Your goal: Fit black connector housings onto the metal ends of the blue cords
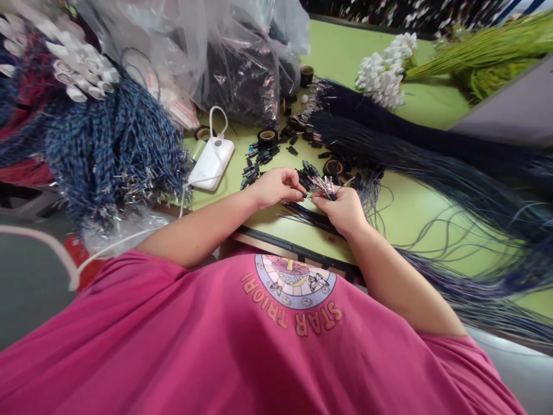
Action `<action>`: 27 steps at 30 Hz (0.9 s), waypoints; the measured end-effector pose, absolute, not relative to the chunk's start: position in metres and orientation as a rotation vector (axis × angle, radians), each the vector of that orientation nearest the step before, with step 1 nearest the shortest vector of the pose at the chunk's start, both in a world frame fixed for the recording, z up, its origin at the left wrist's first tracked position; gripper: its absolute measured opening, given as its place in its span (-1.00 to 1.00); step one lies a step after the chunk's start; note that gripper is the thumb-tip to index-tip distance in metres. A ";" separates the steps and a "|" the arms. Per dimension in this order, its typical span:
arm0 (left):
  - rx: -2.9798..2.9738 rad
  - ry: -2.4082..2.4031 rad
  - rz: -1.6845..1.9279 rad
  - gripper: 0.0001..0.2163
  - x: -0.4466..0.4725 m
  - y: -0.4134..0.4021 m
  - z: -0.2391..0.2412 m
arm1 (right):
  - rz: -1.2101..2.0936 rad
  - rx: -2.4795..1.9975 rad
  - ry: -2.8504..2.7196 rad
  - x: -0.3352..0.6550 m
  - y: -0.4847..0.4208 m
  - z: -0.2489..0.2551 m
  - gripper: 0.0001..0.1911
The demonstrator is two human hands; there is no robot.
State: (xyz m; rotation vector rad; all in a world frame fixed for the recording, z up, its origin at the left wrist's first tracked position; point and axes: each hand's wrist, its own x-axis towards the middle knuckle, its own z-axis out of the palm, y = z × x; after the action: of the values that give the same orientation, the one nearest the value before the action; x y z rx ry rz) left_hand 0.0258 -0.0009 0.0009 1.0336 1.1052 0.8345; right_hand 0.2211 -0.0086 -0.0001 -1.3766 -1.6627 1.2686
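Note:
My left hand [279, 187] is closed in a pinch on a small black connector housing [307, 195], mostly covered by the fingertips. Just to the right, my right hand [343, 208] grips a bundle of thin dark wires [325, 185] whose metal-tipped ends fan out above the fingers. The two hands almost meet over the front of the green table. Black connector housings [309, 170] lie in a small pile behind the fingertips, and more housings [250, 173] sit beyond my left hand. Loose dark wires [305, 214] lie on the table under the hands.
A white power bank [211, 164] with a cable lies left. Rolls of black tape [266, 137] stand behind. Long dark wire bundles [410, 138] stretch rightward. Blue twisted wires [112, 138] with white connectors [84, 72] hang at left. Yellow-green wires [488, 55] lie at back right.

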 end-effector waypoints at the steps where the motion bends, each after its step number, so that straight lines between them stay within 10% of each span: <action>1: 1.005 1.095 0.856 -0.68 0.026 -0.001 0.000 | 1.269 -1.371 -1.653 0.221 -0.009 0.000 -0.80; 27: 2.093 1.462 0.708 -0.84 -0.002 0.064 0.005 | 0.780 -1.346 -2.447 0.207 -0.008 -0.020 -0.84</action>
State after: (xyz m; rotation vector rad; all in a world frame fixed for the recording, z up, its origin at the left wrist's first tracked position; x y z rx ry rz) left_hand -0.0017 0.0638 0.0053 2.0926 1.4615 0.7075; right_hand 0.2067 -0.0081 -0.0197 -1.3460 -2.4470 0.7795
